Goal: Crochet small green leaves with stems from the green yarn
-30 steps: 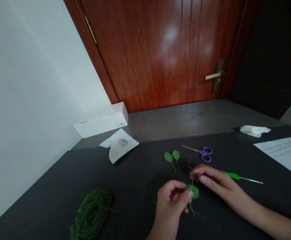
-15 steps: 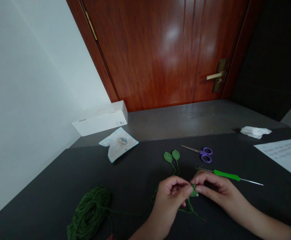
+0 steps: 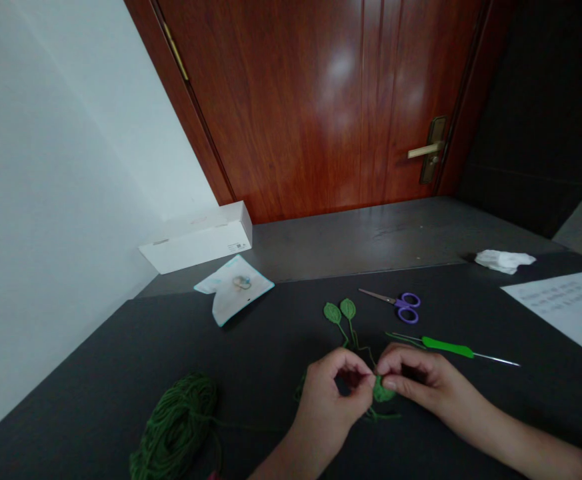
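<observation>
A small green crocheted leaf [image 3: 383, 391] hangs between my two hands. My right hand [image 3: 423, 375] pinches its upper right edge between thumb and fingers. At the leaf's left edge, the thumb and forefinger of my left hand [image 3: 335, 395] are pressed together; the exact bit they grip is hidden. Green yarn tails [image 3: 385, 417] trail below the leaf. Just beyond my hands lie two finished-looking green leaves [image 3: 348, 309] on thin stems. A crochet hook with a green handle [image 3: 448, 347] rests past my right hand, close to its knuckles.
Purple-handled scissors [image 3: 405, 307] lie beyond the hook. A skein of dark green yarn [image 3: 175, 427] sits at left, its strand running toward my left hand. Farther back are a plastic pouch [image 3: 235, 300], a white box [image 3: 201, 243], a crumpled white tissue [image 3: 505, 261] and a printed sheet [image 3: 571, 303].
My left fingertips have shifted to the leaf's left edge, and more of the leaf now shows below my fingers. The view has turned slightly, moving everything a little left.
</observation>
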The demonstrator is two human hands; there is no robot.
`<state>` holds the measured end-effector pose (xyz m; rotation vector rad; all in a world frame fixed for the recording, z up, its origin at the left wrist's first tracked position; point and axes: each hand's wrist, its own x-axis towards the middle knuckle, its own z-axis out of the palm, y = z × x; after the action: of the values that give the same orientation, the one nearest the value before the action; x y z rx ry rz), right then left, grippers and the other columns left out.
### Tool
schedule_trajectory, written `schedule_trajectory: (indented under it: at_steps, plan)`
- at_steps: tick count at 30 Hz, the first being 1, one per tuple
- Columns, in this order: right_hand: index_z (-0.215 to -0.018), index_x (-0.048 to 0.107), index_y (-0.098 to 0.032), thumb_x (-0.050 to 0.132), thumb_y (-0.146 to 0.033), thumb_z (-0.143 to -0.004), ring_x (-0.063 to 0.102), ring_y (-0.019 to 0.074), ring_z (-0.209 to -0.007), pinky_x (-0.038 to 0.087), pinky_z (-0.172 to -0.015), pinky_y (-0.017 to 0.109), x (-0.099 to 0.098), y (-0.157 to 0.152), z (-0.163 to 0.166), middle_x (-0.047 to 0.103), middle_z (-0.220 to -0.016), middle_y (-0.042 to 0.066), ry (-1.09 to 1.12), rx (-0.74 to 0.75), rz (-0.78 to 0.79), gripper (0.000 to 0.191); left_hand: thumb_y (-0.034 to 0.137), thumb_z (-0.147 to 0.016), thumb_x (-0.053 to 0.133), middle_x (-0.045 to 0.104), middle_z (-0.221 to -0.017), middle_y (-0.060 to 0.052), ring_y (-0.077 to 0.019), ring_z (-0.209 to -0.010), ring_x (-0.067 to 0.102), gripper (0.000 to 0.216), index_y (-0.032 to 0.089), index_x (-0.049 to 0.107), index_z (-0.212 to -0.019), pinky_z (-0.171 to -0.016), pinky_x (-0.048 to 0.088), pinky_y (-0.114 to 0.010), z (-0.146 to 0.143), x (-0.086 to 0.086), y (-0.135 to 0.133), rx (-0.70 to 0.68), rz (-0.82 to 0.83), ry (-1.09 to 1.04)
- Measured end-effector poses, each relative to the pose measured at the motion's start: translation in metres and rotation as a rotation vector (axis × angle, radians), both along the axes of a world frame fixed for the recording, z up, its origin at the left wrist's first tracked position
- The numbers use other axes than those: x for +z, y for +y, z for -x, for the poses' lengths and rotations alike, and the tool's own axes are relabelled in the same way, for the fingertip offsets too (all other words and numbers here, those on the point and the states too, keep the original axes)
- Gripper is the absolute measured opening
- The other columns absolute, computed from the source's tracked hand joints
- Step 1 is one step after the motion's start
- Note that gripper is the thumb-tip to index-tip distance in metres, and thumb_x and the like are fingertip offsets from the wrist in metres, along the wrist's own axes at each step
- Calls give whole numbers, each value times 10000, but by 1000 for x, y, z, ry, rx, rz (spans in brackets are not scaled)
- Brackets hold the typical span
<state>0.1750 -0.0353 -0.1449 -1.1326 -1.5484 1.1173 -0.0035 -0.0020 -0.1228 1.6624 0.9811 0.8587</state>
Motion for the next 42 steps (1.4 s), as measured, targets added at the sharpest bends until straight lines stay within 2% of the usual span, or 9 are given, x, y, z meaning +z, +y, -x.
schedule_trajectory:
  at_steps: [5, 10, 16, 20, 25, 27, 30, 35, 42]
  plan:
    - [-791, 664, -195, 639, -368, -815, 559, 153, -645, 471, -617, 275, -2, 1, 1, 586, -674, -12, 33, 6, 37, 177, 48, -697, 586, 611, -691, -18, -184, -723, 539, 201, 217, 697, -696, -682, 383, -275, 6, 5, 1, -2, -177, 83]
    - [-791, 651, -199, 648, -350, -805, 548, 149, -629, 461, -606, 267, -4, 1, -1, 568, -663, -26, 34, -21, 48, 152, 97, -805, 540, 633, -898, -67, -204, -857, 577, 214, 214, 697, -891, -764, 415, -295, 10, 9, -6, 77, -375, 153]
    - [-768, 626, -199, 636, -296, -818, 530, 147, -634, 441, -614, 269, -4, -1, 0, 541, -661, -31, 6, -22, 8, 110, 163, -787, 615, 649, -754, -68, -210, -760, 578, 104, 202, 708, -765, -700, 412, -308, 5, 9, -14, 39, -422, 220]
    - [-762, 613, -203, 620, -270, -835, 526, 155, -649, 431, -618, 278, -2, -4, 0, 535, -685, -20, -38, -20, -27, 99, 112, -739, 620, 635, -699, -52, -210, -734, 568, 129, 201, 692, -680, -687, 401, -311, 0, 9, -14, 49, -310, 195]
    - [-767, 622, -208, 617, -238, -839, 545, 171, -685, 431, -628, 282, 1, -8, 0, 557, -723, 1, -109, -18, -74, 78, 123, -665, 629, 613, -660, -39, -179, -653, 530, 43, 152, 654, -646, -640, 388, -296, -2, 11, -10, 26, 131, 116]
    - [-776, 626, -207, 606, -233, -848, 549, 170, -679, 430, -609, 276, 0, -9, 0, 557, -727, 4, -157, -6, -111, 79, 168, -657, 637, 595, -622, -20, -152, -592, 498, 30, 140, 649, -656, -586, 371, -275, 0, 9, -6, -23, 237, 99]
    - [-785, 630, -195, 582, -211, -864, 556, 165, -673, 429, -589, 270, 0, -11, 2, 565, -745, 19, -216, 49, -176, 94, 185, -624, 651, 534, -553, 31, -110, -532, 445, 53, 138, 631, -638, -529, 334, -237, 4, 5, -2, -96, 343, 79]
    - [-826, 619, -181, 555, -185, -890, 586, 163, -716, 442, -610, 265, 4, -14, 6, 602, -798, 49, -267, 137, -238, 91, 87, -535, 634, 500, -503, 71, -84, -502, 398, 87, 148, 604, -590, -490, 276, -214, 6, -2, 2, -148, 459, 68]
    - [-863, 606, -192, 547, -175, -906, 602, 160, -775, 460, -673, 258, 10, -20, 8, 621, -827, 49, -217, 183, -301, 75, 90, -492, 625, 508, -488, 69, -84, -494, 375, 81, 142, 604, -550, -501, 252, -232, 6, 7, -1, -179, 584, 51]
